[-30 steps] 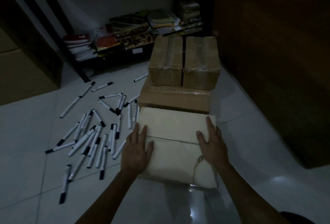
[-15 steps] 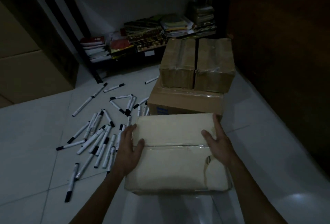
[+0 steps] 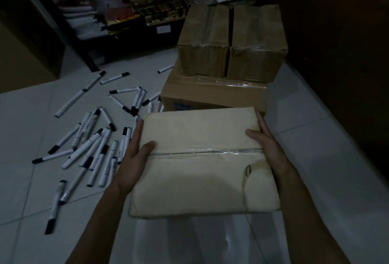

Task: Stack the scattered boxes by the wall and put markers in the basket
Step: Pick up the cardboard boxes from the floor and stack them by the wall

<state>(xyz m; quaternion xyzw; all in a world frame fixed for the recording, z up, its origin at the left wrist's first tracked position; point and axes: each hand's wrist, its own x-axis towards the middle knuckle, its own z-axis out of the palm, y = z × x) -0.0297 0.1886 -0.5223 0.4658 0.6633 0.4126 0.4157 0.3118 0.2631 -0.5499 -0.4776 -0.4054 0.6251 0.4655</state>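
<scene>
We grip the pale box [image 3: 202, 158] by its sides, left hand [image 3: 134, 158] and right hand [image 3: 266, 148] clasped round it, markers [image 3: 92, 143] scattered left on the floor [image 3: 315, 158].

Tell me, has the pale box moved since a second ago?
Yes. The pale box has risen off the floor, toward the camera, away from the brown carton.

Pale taped box [image 3: 202, 158] held level above floor, apparently lifted. Behind: two brown boxes [image 3: 231, 40] side by side atop larger carton [image 3: 212, 95]. Markers [image 3: 92, 146] scattered left (white barrels, black caps).
</scene>
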